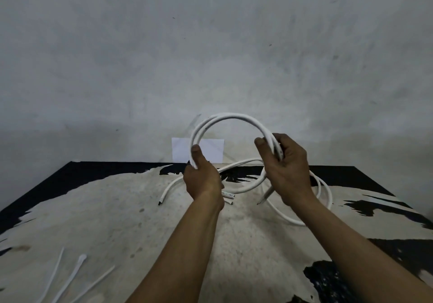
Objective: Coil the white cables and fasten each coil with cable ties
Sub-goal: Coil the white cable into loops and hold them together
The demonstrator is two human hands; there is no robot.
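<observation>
I hold a coil of white cable (230,116) upright above the table, a loop of two or three turns. My left hand (201,177) grips its left side and my right hand (287,169) grips its right side, both closed on the cable. More white cable (324,190) trails from my right hand in loose loops on the table. Another loose white cable (172,185) lies behind my left hand, its cut end pointing toward me. Three white cable ties (78,271) lie at the near left of the table.
The table (117,220) has a worn black top with large pale patches and stands against a grey wall (210,44). A white sheet of paper (212,150) leans on the wall behind the coil. The table's far edge runs just behind my hands.
</observation>
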